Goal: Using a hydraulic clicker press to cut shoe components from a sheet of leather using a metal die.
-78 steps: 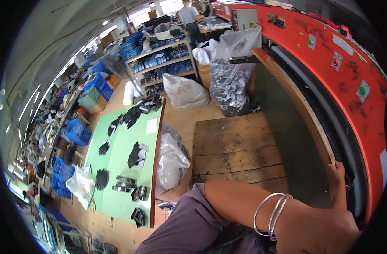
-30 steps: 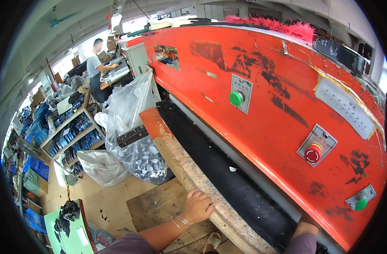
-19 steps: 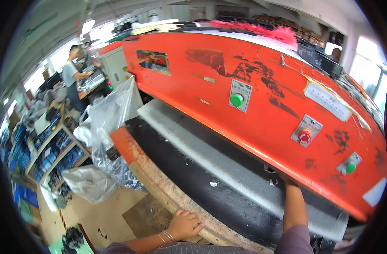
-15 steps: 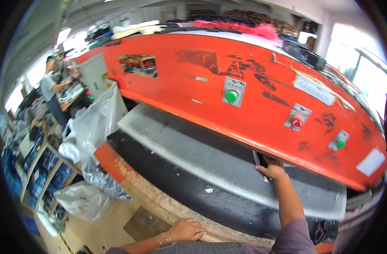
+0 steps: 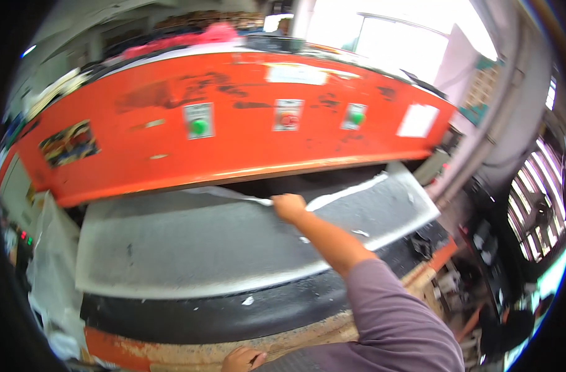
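Observation:
Under the raised orange press head (image 5: 146, 152), my right hand (image 5: 289, 208) is closed on the edge of a thin white sheet (image 5: 351, 190). That edge runs crumpled and wavy to both sides of my fist, with a dark gap behind it. Below my arm lies a wide grey board (image 5: 184, 248) with whitish borders, on a black pad (image 5: 202, 319). My left hand (image 5: 243, 359) rests at the wooden front ledge (image 5: 283, 341), low in the view. It looks loosely open with nothing in it; part of it is cut off by the frame.
Two green buttons (image 5: 199, 127) and a red button (image 5: 289, 120) sit on the press front. Small white scraps (image 5: 247, 301) dot the pad. A clear plastic bag (image 5: 53, 266) hangs at left. At right are a pipe (image 5: 481, 149), a barred fan (image 5: 540, 208) and another person (image 5: 506, 328).
My view has swung to the right. My right hand, before at the gap under the press head, now grips the sheet edge, which shows pulled out. My left hand stays at the ledge.

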A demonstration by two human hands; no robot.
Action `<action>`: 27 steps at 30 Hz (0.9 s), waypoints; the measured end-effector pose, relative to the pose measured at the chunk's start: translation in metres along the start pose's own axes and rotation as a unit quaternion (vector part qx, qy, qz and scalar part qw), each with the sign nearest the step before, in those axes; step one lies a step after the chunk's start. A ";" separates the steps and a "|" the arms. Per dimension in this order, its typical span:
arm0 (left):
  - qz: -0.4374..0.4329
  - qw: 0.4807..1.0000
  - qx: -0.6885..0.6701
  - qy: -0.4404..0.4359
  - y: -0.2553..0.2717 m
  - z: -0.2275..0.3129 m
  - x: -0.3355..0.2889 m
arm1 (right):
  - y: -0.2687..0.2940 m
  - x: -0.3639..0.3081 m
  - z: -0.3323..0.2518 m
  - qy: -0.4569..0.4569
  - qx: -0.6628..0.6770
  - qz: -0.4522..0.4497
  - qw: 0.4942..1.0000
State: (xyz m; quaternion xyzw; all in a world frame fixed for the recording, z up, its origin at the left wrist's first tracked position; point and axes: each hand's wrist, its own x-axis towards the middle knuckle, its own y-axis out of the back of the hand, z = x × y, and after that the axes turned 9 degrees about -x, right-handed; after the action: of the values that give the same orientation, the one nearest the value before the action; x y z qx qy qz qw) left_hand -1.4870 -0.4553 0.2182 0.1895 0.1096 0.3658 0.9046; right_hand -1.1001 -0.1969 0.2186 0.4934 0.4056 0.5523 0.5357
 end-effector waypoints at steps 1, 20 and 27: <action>0.010 1.000 0.001 0.028 -0.002 -0.001 0.001 | 0.007 0.011 -0.016 0.009 -0.029 -0.068 0.997; 0.263 0.790 -0.550 0.061 0.065 -0.045 0.112 | 0.047 -0.241 -0.021 -0.227 0.423 -0.044 0.876; 0.288 0.753 -0.573 0.151 0.050 -0.040 0.140 | -0.061 -0.263 0.224 -0.529 0.738 0.224 0.355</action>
State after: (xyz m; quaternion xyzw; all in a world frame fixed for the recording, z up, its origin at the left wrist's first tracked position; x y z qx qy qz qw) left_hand -1.4317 -0.3133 0.1948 -0.3989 -0.0453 0.6268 0.6678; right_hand -0.8849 -0.4699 0.1716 0.9533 0.1580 -0.2436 -0.0828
